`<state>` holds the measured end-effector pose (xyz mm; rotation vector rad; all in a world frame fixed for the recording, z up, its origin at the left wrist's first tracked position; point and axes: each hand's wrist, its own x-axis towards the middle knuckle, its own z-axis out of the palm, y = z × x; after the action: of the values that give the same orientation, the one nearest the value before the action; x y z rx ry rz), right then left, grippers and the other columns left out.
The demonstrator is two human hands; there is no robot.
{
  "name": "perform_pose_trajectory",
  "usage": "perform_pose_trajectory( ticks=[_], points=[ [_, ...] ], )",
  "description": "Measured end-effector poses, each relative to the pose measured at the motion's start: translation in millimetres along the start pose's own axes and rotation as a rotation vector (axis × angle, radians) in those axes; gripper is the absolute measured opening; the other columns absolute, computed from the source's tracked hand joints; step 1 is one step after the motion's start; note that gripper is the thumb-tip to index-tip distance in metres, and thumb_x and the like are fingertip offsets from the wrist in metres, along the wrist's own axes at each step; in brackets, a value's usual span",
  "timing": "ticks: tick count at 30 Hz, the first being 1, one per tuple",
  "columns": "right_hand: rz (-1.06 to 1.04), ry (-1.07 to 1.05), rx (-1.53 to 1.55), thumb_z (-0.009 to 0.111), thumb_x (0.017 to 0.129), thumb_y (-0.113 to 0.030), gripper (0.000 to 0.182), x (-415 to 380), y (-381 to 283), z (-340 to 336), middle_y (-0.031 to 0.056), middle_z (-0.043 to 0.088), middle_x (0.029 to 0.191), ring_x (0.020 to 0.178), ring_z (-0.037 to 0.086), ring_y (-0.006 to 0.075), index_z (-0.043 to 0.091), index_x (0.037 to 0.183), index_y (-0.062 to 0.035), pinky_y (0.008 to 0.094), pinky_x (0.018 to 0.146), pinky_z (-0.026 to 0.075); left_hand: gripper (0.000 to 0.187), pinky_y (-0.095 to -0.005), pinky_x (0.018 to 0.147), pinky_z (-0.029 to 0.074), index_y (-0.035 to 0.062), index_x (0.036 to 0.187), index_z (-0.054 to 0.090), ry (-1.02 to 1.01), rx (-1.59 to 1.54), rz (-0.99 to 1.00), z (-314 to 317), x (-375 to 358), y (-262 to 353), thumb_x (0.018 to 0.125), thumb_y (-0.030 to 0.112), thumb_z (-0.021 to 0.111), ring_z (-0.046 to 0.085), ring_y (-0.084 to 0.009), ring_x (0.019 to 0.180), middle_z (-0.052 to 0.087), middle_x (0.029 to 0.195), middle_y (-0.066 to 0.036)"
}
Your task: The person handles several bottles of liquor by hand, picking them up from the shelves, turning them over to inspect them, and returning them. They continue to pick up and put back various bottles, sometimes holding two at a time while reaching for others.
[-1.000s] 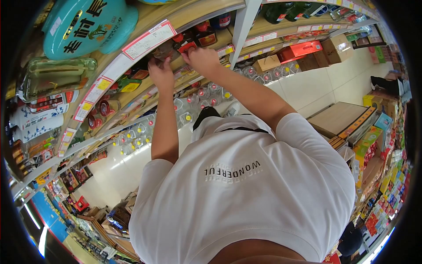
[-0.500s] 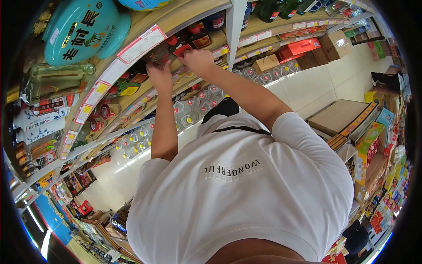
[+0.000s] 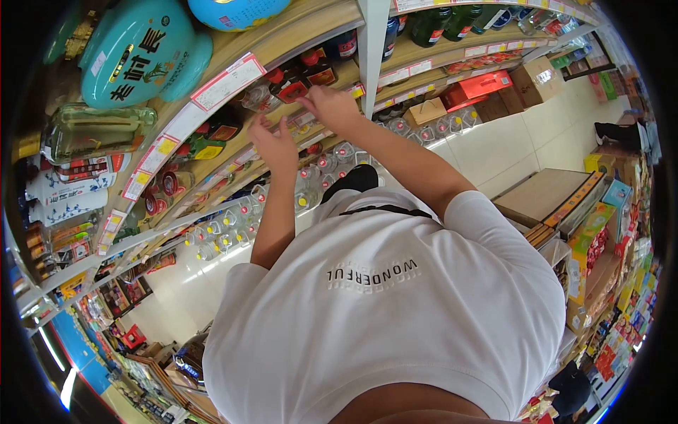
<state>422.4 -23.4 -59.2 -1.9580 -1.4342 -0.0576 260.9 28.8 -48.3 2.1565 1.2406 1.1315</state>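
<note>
My left hand (image 3: pixel 275 146) is just off the shelf edge, thumb and fingers apart and nothing in them. My right hand (image 3: pixel 330 110) is further right, fingers loosely bent beside the shelf front, with no object visible in them. Just past its fingertips stands a dark bottle with a red cap and red label (image 3: pixel 288 89). A clear glass bottle or jar (image 3: pixel 260 99) sits to its left, nearest my left hand. Behind and to the right is another dark bottle with a red label (image 3: pixel 319 69). Whether my right fingertips touch the shelf edge is hard to tell.
A large turquoise bottle (image 3: pixel 138 60) stands on the upper shelf, whose price strip (image 3: pixel 227 81) overhangs the bottles. A white upright post (image 3: pixel 372 53) divides the shelving. Clear plastic jugs (image 3: pixel 311 180) line the floor below. Stacked cardboard boxes (image 3: pixel 547 194) are at my right.
Both hands have drawn back from the bottles toward my body, the left one opening its fingers. The red-labelled bottle and the clear glass one now show more fully.
</note>
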Motion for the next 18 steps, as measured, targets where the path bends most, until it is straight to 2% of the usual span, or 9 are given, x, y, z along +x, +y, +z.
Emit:
perform_pose_trajectory(
  ticks=[1, 4, 7, 10, 13, 16, 18],
  points=[
    [0.025, 0.057, 0.055, 0.070, 0.088, -0.040, 0.041, -4, 5, -4, 0.0168, 0.069, 0.076, 0.074, 0.071, 0.0341, 0.059, 0.094, -0.0021, 0.0390, 0.055, 0.055, 0.052, -0.0390, 0.077, 0.050, -0.0052, 0.123, 0.049, -0.009, -0.043, -0.034, 5, -1, 6, 0.083, 0.012, 0.077, 0.060, -0.0253, 0.092, 0.055, 0.115, -0.020],
    [0.162, 0.274, 0.145, 0.074, 0.085, -0.044, 0.061, -8, 12, -7, 0.0175, 0.069, 0.076, 0.072, 0.070, 0.0375, 0.049, 0.117, 0.0016, 0.0429, 0.055, 0.055, 0.053, -0.0446, 0.081, 0.048, -0.0039, 0.124, 0.049, -0.040, -0.057, -0.126, 20, 8, 17, 0.083, 0.016, 0.077, 0.060, -0.0332, 0.091, 0.057, 0.111, -0.020],
    [0.276, 0.240, 0.106, 0.074, 0.082, -0.049, 0.080, 0, 10, -18, 0.0209, 0.069, 0.079, 0.072, 0.069, 0.0395, 0.039, 0.133, 0.0031, 0.0448, 0.055, 0.055, 0.054, -0.0468, 0.080, 0.050, -0.0031, 0.122, 0.051, -0.060, 0.126, -0.117, 24, 17, 29, 0.084, 0.025, 0.077, 0.063, -0.0374, 0.092, 0.063, 0.104, -0.021],
    [0.354, -0.081, 0.038, 0.073, 0.082, -0.051, 0.089, 13, 10, -34, 0.0245, 0.068, 0.084, 0.072, 0.069, 0.0400, 0.032, 0.140, 0.0039, 0.0462, 0.056, 0.055, 0.054, -0.0495, 0.076, 0.051, -0.0018, 0.120, 0.053, -0.138, 0.256, -0.169, 27, 21, 31, 0.086, 0.034, 0.075, 0.066, -0.0408, 0.092, 0.068, 0.099, -0.022],
    [0.342, -0.118, 0.018, 0.072, 0.083, -0.050, 0.082, 23, 13, -36, 0.0257, 0.067, 0.080, 0.076, 0.068, 0.0431, 0.035, 0.138, -0.0020, 0.0501, 0.060, 0.055, 0.052, -0.0497, 0.072, 0.053, -0.0016, 0.114, 0.053, -0.109, 0.308, -0.164, 31, 23, 30, 0.087, 0.039, 0.072, 0.068, -0.0408, 0.085, 0.071, 0.093, -0.020],
    [0.250, -0.053, 0.001, 0.068, 0.087, -0.049, 0.074, 23, 23, -24, 0.0233, 0.066, 0.083, 0.070, 0.068, 0.0409, 0.036, 0.138, -0.0060, 0.0498, 0.056, 0.054, 0.049, -0.0496, 0.069, 0.054, -0.0011, 0.109, 0.051, -0.126, 0.294, -0.158, 34, 25, 31, 0.088, 0.038, 0.071, 0.069, -0.0403, 0.079, 0.072, 0.087, -0.017],
    [0.245, -0.025, -0.010, 0.066, 0.089, -0.046, 0.068, 22, 25, -21, 0.0230, 0.066, 0.084, 0.071, 0.068, 0.0412, 0.037, 0.137, -0.0073, 0.0504, 0.058, 0.054, 0.047, -0.0497, 0.068, 0.054, -0.0008, 0.108, 0.049, -0.088, 0.297, -0.134, 38, 26, 29, 0.090, 0.037, 0.070, 0.069, -0.0398, 0.077, 0.072, 0.083, -0.017]
  ],
)
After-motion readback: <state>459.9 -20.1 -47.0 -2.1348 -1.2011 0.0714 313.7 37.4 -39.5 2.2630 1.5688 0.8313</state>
